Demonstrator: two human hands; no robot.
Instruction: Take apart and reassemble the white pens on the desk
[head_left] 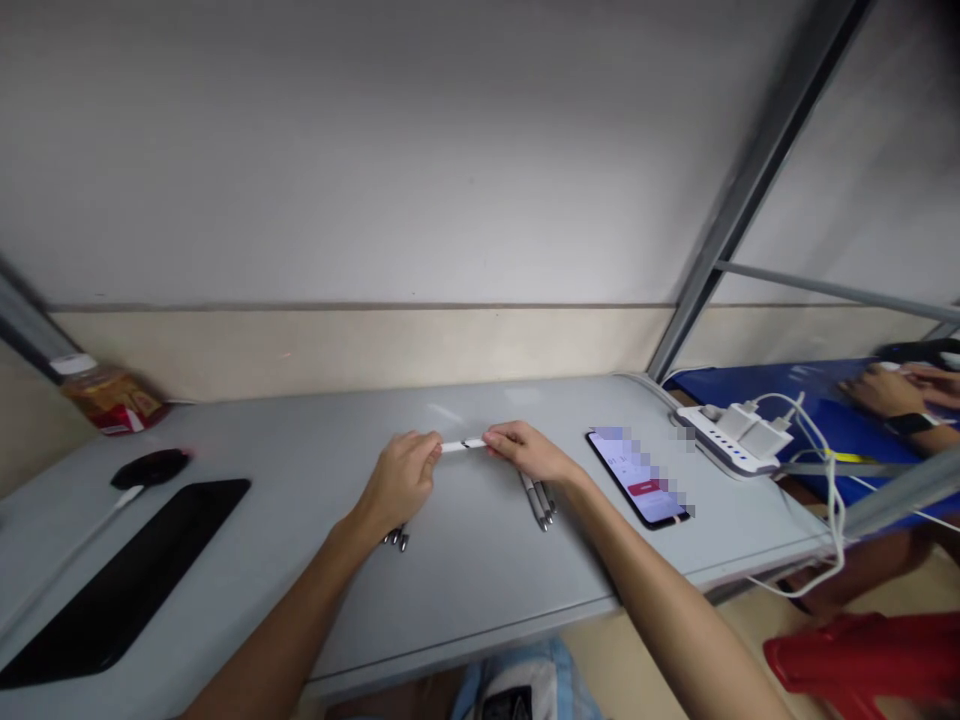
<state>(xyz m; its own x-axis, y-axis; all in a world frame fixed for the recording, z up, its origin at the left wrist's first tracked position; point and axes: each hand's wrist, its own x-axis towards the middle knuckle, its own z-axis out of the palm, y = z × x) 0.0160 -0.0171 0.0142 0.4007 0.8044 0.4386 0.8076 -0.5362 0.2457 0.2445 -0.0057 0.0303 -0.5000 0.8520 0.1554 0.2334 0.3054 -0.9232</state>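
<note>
If the hands pull or twist unevenly, the white pen (454, 446) could slip from one pinch or bend near its dark band, since only its ends are gripped. A dropping right wrist might roll the loose grey pens (536, 504) across the smooth desk (480, 560), and the left wrist might nudge the small dark, shiny-ended pieces (404, 543) beside it. The white pen runs crosswise over the desk, its middle bare: the left hand (397, 478) pinches one end between thumb and fingers, the right hand (529, 450) pinches the other, both tips hidden by the fingers
</note>
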